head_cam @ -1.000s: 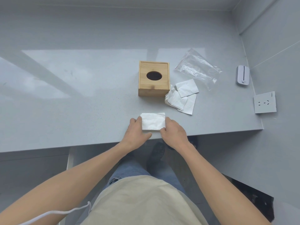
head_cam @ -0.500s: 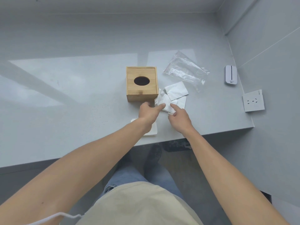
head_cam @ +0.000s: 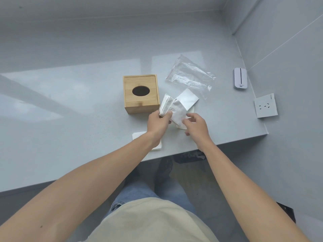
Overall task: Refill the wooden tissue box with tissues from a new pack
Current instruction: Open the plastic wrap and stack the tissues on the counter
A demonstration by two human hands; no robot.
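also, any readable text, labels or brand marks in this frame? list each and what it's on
No text is readable in the head view.
White device by the wall: a small dark mark and faint print near its lower end, too small and blurred to read.
Wall socket: only slot holes, no lettering visible.
Wooden tissue box, clear plastic bag, tissues: no markings visible.

Tan wooden box [head_cam: 141,94], white tissues [head_cam: 176,107], seemingly clear bag [head_cam: 189,75], grey counter [head_cam: 70,110].
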